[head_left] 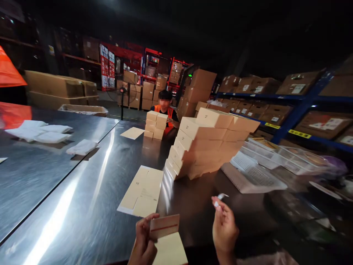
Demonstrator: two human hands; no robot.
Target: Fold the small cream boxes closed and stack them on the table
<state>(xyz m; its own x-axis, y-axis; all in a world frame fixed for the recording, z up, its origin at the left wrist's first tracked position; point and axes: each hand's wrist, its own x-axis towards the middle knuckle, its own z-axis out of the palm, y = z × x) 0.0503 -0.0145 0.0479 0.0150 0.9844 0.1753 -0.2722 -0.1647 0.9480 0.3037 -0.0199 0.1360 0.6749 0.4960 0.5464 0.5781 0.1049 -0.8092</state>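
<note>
My left hand (143, 241) holds a small cream box (167, 239) at the bottom edge of the view, its flap up with a red strip across it. My right hand (224, 228) is raised beside it, pinching a small pale strip (221, 197) between its fingertips. Just ahead on the steel table (91, 206) lie flat unfolded box blanks (142, 191). Beyond them a leaning stack of closed cream boxes (198, 147) stands in the middle of the table.
A person in an orange vest (165, 110) sits at the far end behind a smaller box stack (154, 125). White folded packets (41, 132) lie at the left. Clear trays (275, 158) sit to the right, before blue shelving (300, 106) with cartons.
</note>
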